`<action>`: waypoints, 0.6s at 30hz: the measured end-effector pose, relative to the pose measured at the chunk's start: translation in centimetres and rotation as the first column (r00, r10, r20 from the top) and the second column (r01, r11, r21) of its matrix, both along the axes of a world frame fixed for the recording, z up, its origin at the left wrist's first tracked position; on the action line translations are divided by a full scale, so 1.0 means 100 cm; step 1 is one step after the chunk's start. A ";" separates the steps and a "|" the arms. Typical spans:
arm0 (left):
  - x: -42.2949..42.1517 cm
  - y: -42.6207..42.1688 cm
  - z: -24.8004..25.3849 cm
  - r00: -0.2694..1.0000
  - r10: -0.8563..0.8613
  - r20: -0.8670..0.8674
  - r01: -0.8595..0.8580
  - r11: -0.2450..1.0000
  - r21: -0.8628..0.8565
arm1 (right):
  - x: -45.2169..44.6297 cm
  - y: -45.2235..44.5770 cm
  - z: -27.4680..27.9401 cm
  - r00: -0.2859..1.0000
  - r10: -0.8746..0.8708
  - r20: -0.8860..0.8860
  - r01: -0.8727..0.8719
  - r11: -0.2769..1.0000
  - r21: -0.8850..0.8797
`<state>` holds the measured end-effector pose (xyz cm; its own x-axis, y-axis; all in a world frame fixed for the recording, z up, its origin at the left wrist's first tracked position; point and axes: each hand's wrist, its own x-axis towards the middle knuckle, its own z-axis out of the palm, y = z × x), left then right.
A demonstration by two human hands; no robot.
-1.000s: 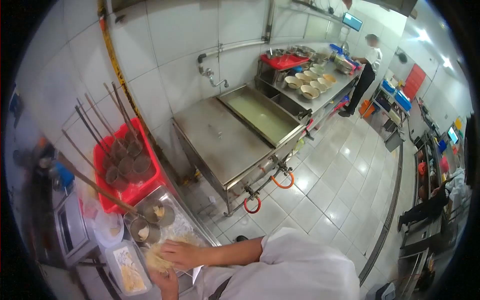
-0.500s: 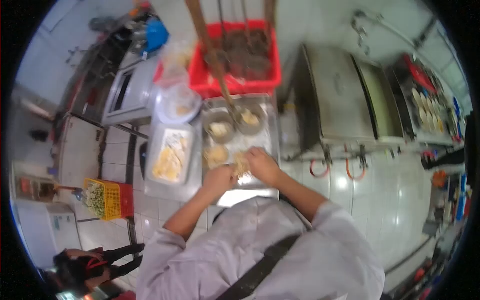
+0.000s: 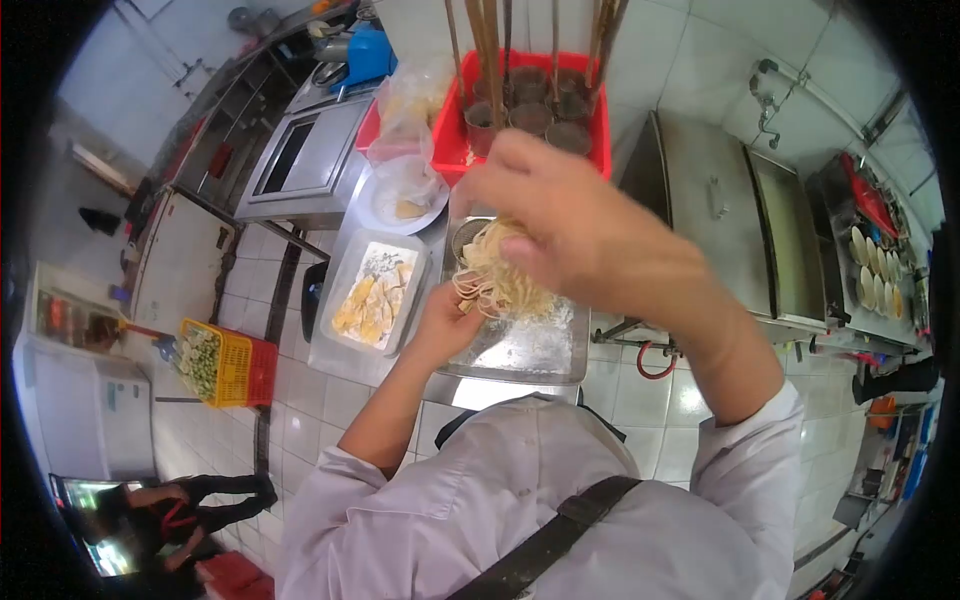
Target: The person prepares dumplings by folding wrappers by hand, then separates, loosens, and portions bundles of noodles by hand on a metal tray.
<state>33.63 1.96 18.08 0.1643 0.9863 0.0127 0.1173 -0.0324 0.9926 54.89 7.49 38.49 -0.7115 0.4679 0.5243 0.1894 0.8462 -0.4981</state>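
Pale noodles (image 3: 508,283) hang in a loose bundle above the floury metal tray (image 3: 540,350). My left hand (image 3: 449,322) is closed on their lower left side. Raised over them, my right hand (image 3: 555,205) is nearer the camera, its fingers curved and apart at the upper left; the thumb overlaps the noodles, and whether it grips any strands is unclear. Behind the noodles part of a mesh strainer (image 3: 466,236) shows on the tray. Left of the tray lies a white container (image 3: 374,292) with yellow pieces and flour.
A red basket (image 3: 599,120) at the back holds several long-handled strainers. A bowl (image 3: 437,205) with a plastic bag stands beside the white container. To the right is a metal cooker (image 3: 705,200); at lower left are a yellow crate (image 3: 233,370) and another person (image 3: 170,515).
The view has turned and shifted. The noodles have been lifted from the tray and look looser. My right hand has risen toward the camera, while my left stays low beside them.
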 end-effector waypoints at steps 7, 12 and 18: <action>-0.031 -0.007 0.018 0.615 -0.308 -0.726 0.312 0.941 -0.135 | 0.007 0.001 0.044 0.985 0.073 0.155 -0.090 0.990 0.109; 0.005 -0.002 0.049 0.992 -0.065 -0.107 0.090 0.966 0.242 | -0.003 0.001 0.049 0.925 0.005 0.380 -0.065 0.987 0.147; 0.015 -0.002 0.059 0.991 -0.008 -0.133 0.041 0.968 0.249 | 0.003 0.007 0.046 0.997 -0.003 -0.079 0.030 0.940 0.340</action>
